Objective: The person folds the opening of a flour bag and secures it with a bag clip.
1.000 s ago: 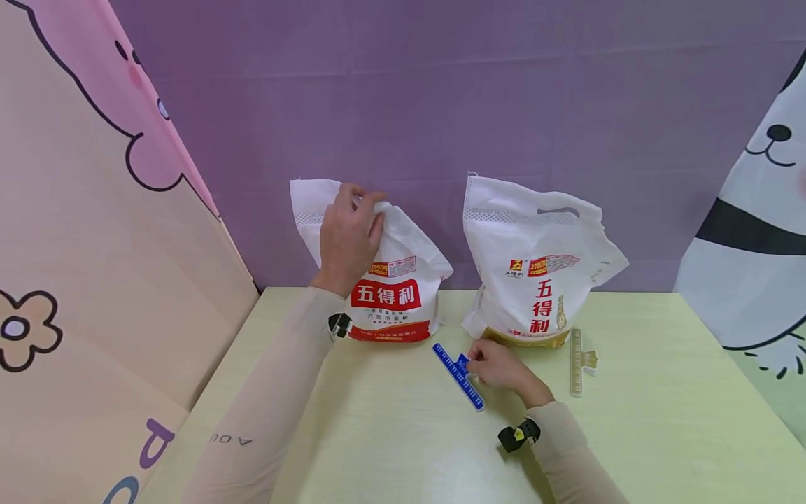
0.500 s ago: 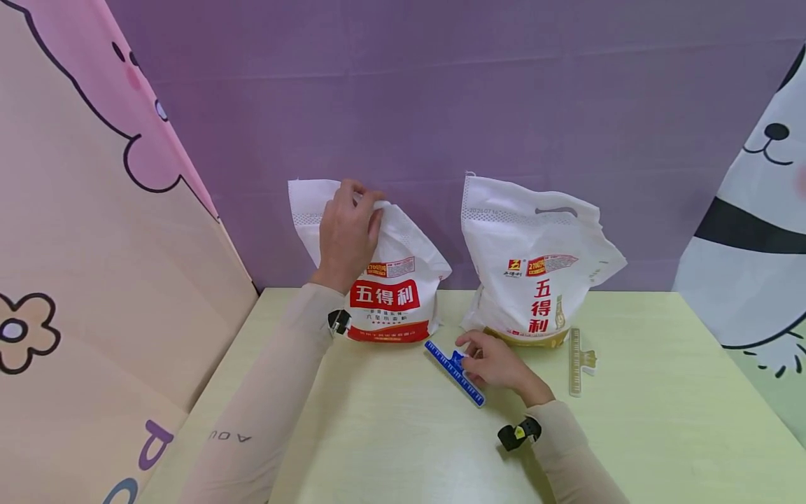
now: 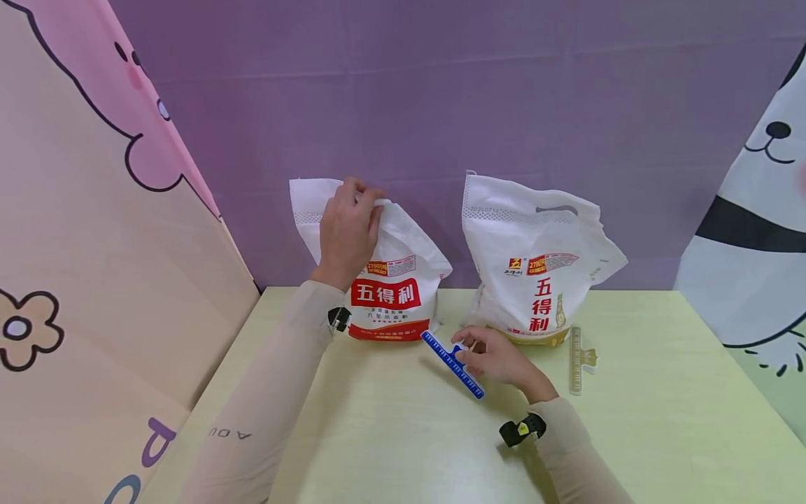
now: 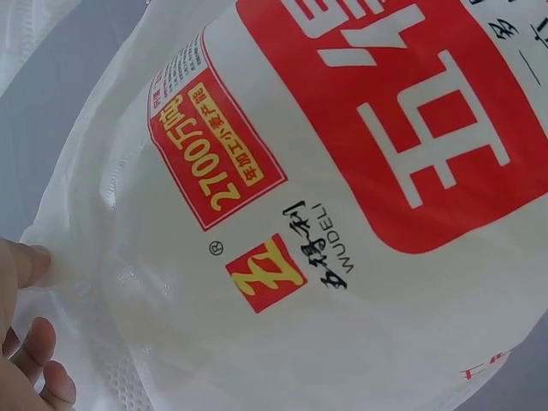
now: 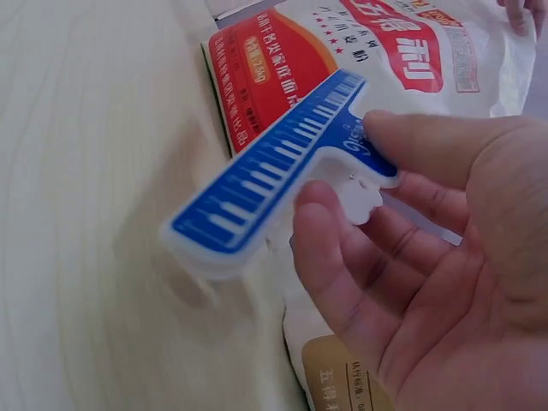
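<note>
My left hand (image 3: pixel 346 234) pinches the upper part of a white flour bag with a red label (image 3: pixel 385 294), which stands at the left on the table. In the left wrist view its fingertips (image 4: pixel 32 265) press into the white material of the bag. A long blue clip with a piano-key pattern (image 3: pixel 450 364) is in my right hand (image 3: pixel 500 358). Thumb and fingers hold it by its handle tab, as the right wrist view of the clip (image 5: pixel 265 167) shows. The clip slants above the table, its far end overlapping the bag's lower edge in the head view.
A second white flour bag, with a gold base (image 3: pixel 525 245), stands right of the first, its top sagging to the right. A gold clip (image 3: pixel 576 364) lies on the table (image 3: pixel 655 420) beside it. A purple backdrop (image 3: pixel 441 91) hangs behind, with printed panels at both sides.
My right hand has lifted the blue clip off the table and shifted it slightly up and left. My left hand has kept its hold on the left flour bag.
</note>
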The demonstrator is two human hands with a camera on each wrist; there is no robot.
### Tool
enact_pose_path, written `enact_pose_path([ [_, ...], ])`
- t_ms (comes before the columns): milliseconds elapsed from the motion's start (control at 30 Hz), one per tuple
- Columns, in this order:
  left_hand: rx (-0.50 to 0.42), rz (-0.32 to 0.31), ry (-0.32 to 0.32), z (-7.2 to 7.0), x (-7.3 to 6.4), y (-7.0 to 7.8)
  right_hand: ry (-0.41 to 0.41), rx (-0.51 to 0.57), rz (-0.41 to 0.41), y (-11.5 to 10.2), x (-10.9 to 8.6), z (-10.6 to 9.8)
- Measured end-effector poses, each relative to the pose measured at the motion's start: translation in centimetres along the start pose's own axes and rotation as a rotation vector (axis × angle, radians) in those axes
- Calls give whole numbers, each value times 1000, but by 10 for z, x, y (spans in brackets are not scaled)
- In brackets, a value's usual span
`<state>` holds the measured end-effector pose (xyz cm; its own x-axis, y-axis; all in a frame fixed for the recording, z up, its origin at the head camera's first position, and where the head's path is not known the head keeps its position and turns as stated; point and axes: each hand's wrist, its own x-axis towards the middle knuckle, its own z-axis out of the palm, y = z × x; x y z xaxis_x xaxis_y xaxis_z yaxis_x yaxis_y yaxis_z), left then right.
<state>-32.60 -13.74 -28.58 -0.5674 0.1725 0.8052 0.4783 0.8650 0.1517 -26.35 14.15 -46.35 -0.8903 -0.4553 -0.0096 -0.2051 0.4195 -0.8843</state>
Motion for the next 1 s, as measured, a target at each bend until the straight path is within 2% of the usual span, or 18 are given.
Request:
enact_pose_path([
  [233, 13, 4, -14, -1, 1, 1, 5, 51, -34, -5, -1, -3],
  [533, 18, 14, -28, -2, 1, 1, 51, 31, -49, -14, -4, -6],
  [1000, 26, -4, -62, -7, 2, 3, 176, 40, -78, -17, -3, -8],
])
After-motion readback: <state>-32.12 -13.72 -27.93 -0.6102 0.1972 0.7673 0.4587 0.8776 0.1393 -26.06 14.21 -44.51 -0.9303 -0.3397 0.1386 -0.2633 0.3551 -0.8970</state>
